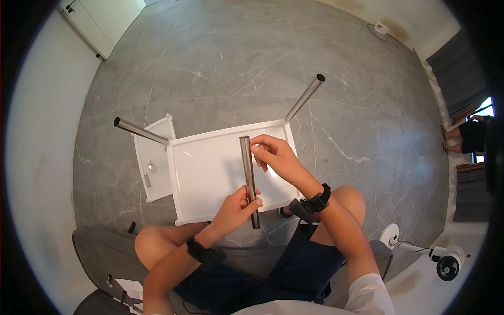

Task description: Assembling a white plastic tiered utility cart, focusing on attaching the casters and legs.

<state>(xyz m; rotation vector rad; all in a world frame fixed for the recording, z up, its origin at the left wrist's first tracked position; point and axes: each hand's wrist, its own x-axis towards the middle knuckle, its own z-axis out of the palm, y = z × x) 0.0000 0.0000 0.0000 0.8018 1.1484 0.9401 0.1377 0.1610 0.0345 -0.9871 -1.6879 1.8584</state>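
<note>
Upper garment, viewed from the floor: a pale short-sleeved shirt, its right sleeve (370, 296) plain and ending above the elbow. Lower garment: dark navy shorts (278, 270), leaving both knees bare. Left hand (231, 211): bare; a black strap (195, 248) rings its wrist, bearing a dark block. Right hand (279, 158): likewise bare, with a black wristband (319, 200) and an elongated black unit (301, 211) attached. Footwear: dark, mostly hidden, type indeterminable.

No readable text, label, number or sign anywhere.
</note>
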